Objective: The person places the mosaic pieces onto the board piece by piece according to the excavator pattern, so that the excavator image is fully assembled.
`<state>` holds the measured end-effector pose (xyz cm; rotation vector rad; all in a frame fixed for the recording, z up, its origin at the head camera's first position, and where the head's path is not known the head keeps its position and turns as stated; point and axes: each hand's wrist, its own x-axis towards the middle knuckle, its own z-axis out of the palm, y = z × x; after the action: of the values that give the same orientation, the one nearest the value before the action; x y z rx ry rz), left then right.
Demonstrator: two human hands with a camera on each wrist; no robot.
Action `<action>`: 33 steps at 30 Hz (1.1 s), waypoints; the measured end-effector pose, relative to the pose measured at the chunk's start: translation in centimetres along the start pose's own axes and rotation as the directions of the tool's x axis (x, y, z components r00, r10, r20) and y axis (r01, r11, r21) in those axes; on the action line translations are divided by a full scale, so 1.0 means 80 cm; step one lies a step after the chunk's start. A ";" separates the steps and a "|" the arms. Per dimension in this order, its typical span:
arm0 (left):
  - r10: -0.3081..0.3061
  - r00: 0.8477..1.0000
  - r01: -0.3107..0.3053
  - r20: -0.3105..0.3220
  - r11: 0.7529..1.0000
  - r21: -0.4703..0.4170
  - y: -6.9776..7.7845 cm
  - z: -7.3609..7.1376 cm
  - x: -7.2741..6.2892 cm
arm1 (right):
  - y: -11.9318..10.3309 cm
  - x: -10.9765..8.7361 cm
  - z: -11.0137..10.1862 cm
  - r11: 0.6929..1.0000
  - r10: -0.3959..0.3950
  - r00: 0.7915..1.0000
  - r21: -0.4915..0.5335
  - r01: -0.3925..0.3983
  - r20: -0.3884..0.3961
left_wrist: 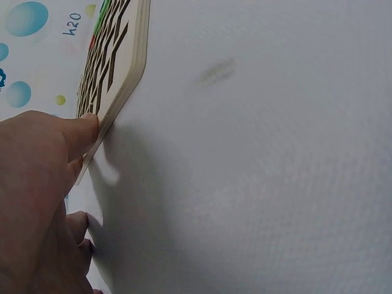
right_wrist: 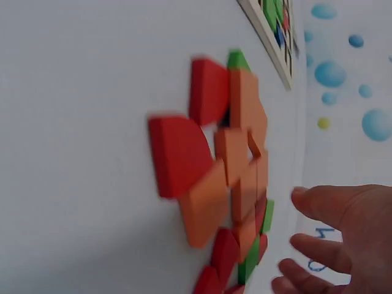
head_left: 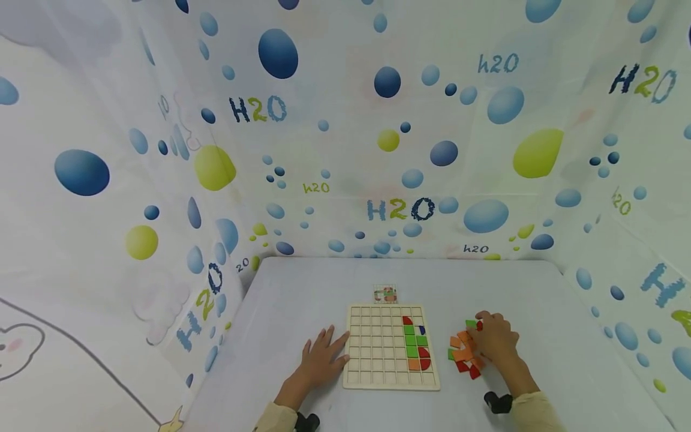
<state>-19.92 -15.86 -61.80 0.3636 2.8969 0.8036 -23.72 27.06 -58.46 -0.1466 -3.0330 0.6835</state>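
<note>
A wooden grid board (head_left: 372,349) lies on the table, with red, green, orange and blue pieces set in its right-hand columns. My left hand (head_left: 322,360) rests at the board's left side, fingers spread and fingertips at the edge. In the left wrist view the thumb touches the board's rim (left_wrist: 136,76). Over the far side of a loose heap of orange pieces (head_left: 462,341) is my right hand (head_left: 495,341). The right wrist view shows its fingers loosely extended, holding nothing visible. Red quarter-round pieces (right_wrist: 177,156) lie at the heap's near side.
A small pattern card (head_left: 385,294) lies just beyond the board. White table surface (head_left: 302,294) surrounds the board and heap. Curtains (head_left: 335,150) printed with blue and green drops enclose the table at the back and sides.
</note>
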 end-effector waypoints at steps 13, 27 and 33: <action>0.000 1.000 0.001 -0.027 0.998 0.059 -0.017 0.018 0.009 | 0.016 0.033 0.000 1.000 0.023 0.994 -0.006 -0.022 0.107; -0.021 1.000 0.021 -0.010 0.998 0.065 -0.013 0.015 0.010 | 0.011 0.047 0.012 0.997 -0.078 0.992 -0.004 0.079 0.096; -0.025 1.000 0.026 -0.011 0.997 0.069 -0.013 0.017 0.010 | 0.014 0.057 0.024 0.995 -0.101 0.993 -0.002 0.101 0.064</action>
<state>-20.67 -15.86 -63.55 0.3297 2.9390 0.7044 -28.22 27.73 -60.63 0.0292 -3.0770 0.6856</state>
